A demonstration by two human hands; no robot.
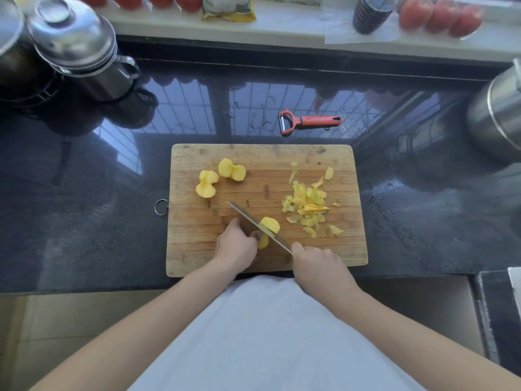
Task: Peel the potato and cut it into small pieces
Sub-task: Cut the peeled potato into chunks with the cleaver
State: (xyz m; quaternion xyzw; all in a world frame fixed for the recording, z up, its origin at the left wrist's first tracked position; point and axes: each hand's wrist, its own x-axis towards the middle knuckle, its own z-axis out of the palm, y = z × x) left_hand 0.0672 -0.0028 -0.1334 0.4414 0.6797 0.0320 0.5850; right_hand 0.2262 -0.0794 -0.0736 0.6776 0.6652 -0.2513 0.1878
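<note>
- Peeling looks done: peel pile (307, 206) sits on the cutting board (338, 249) beyond the right hand (318, 263); peeler (307, 121) lies past the board.
- Cutting is midway: right hand grips the knife (258, 225), blade through a potato piece (270, 224) just ahead of the left hand (235, 244), whose fingers curl on it.
- Count: two cut potato chunks (220, 176) far beyond the left hand, still large; one piece under the blade.

potato piece (270, 224): showing pale yellow, beside the left fingers
peels (306, 206): glowing yellow-green, beyond the right fingers
cutting board (324, 249): showing tan, striped wood grain
peeler (310, 121): showing orange-red
countertop (84, 221): gleaming speckled black
</note>
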